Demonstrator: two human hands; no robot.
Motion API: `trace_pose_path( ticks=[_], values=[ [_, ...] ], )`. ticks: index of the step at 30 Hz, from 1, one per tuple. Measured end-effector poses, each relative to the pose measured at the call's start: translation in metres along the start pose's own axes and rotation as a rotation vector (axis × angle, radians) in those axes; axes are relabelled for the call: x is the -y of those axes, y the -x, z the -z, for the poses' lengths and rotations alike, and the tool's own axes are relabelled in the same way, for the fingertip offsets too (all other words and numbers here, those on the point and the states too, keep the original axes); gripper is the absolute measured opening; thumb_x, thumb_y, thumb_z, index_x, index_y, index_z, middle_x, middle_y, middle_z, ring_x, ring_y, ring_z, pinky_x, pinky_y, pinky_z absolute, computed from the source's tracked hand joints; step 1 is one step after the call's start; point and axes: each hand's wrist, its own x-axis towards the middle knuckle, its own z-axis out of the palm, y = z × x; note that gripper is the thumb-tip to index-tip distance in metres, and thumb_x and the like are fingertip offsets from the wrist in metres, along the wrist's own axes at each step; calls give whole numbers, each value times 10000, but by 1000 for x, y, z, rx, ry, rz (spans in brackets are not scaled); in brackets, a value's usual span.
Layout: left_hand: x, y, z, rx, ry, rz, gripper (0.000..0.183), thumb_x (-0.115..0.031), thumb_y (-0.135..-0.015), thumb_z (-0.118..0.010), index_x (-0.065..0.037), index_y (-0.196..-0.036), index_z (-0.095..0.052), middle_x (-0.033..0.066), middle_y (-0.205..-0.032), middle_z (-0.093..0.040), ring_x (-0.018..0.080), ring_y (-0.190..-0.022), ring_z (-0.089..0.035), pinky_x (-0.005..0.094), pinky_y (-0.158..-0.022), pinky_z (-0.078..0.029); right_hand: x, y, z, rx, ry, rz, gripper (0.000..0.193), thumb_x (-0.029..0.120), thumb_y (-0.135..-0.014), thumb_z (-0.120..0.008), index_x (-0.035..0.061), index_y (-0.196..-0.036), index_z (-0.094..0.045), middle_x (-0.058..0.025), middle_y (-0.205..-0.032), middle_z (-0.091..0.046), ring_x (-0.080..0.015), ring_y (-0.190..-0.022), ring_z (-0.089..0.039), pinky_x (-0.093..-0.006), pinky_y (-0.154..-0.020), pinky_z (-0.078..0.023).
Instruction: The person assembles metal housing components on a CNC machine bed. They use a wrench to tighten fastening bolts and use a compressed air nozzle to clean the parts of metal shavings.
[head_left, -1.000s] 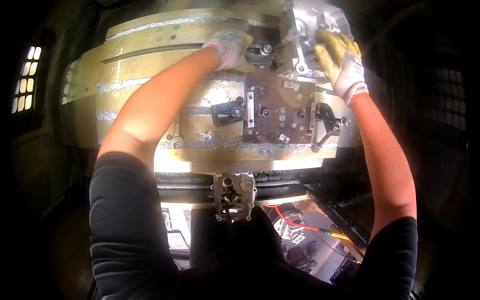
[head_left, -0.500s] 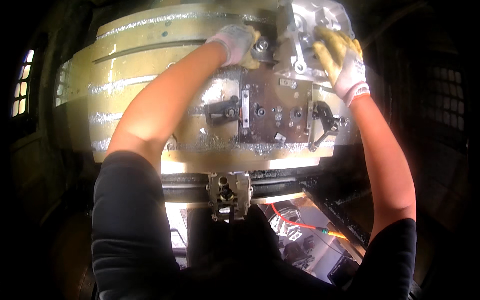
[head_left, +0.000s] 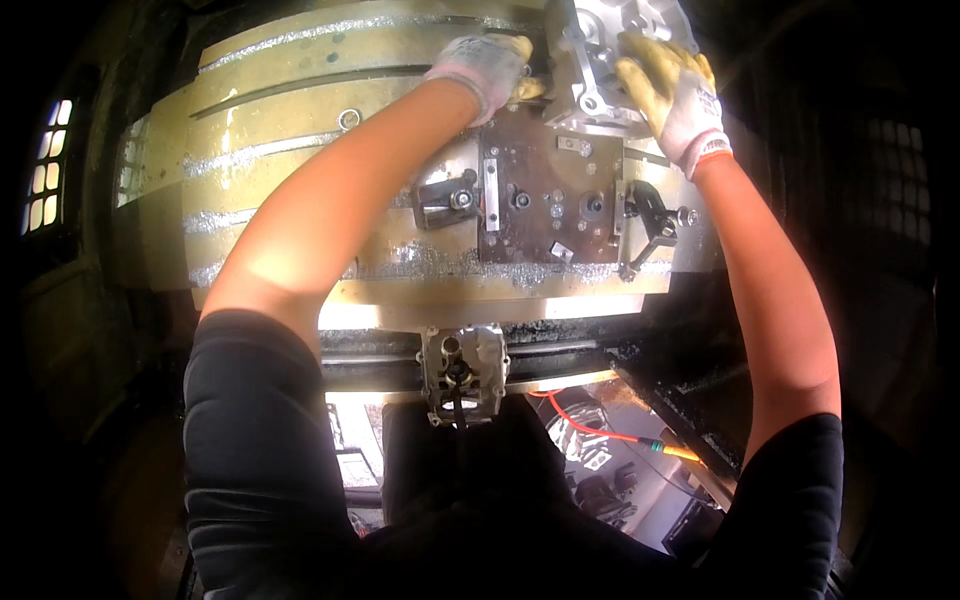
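At the far side of the machine table point(head_left: 270, 110), my left hand point(head_left: 485, 72), in a white glove with yellowed fingers, is curled around a dark clamp point(head_left: 541, 72). Thumb and fingers lie on either side of it, and they hide most of its bolt. A silvery metal casting point(head_left: 592, 60) with ribs and bolt holes stands just right of that clamp, behind the dark fixture plate point(head_left: 550, 185). My right hand point(head_left: 680, 105), gloved alike, rests on the casting's right part with fingers spread.
Two more dark clamps, one left point(head_left: 445, 203) and one right point(head_left: 652, 228), flank the plate. Metal chips line the table slots. A second casting point(head_left: 463, 370) sits at the near edge, before my body. An orange hose point(head_left: 590, 428) runs below on the right.
My left hand has shifted right, over the clamp's bolt that showed before. The right hand stays on the casting. The whole view has shifted slightly.
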Motion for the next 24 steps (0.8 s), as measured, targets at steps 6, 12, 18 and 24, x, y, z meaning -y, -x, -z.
trace_pose_path(
  ticks=[6,12,18,24],
  values=[
    [10,-20,-22,-4,103,-108,380,-408,-1021,-541,-99,-1221,-636,203,-1080,-726,394,-1037,-694,489,-924,-538,9,0,8,-71,70,129,514,500,-1022,-526,78,-1268,-685,-138,-1192,-721,-305,-1137,-649,-409,-1019,-439],
    [32,-39,-48,-98,-8,-367,231,-319,-923,-662,-101,-993,-691,159,-999,-727,369,-944,-696,458,-850,-549,28,5,22,-266,-213,200,347,227,-907,-679,49,-1205,-667,-237,-1246,-620,-426,-1208,-574,-465,-1037,-470],
    [31,-18,-35,-155,-17,-270,289,-359,-979,-594,-94,-1021,-701,182,-1015,-712,394,-974,-672,452,-891,-536,30,4,7,-398,-268,264,406,269,-944,-657,64,-1294,-641,-238,-1336,-596,-420,-1246,-568,-465,-1068,-471],
    [-3,94,-30,-543,591,202,478,-405,-1004,-616,-61,-1335,-628,211,-1262,-667,358,-1179,-618,461,-1033,-472,21,21,18,-163,-236,35,420,339,-984,-603,75,-1310,-627,-228,-1307,-648,-404,-1184,-637,-473,-1002,-520]
  ],
)
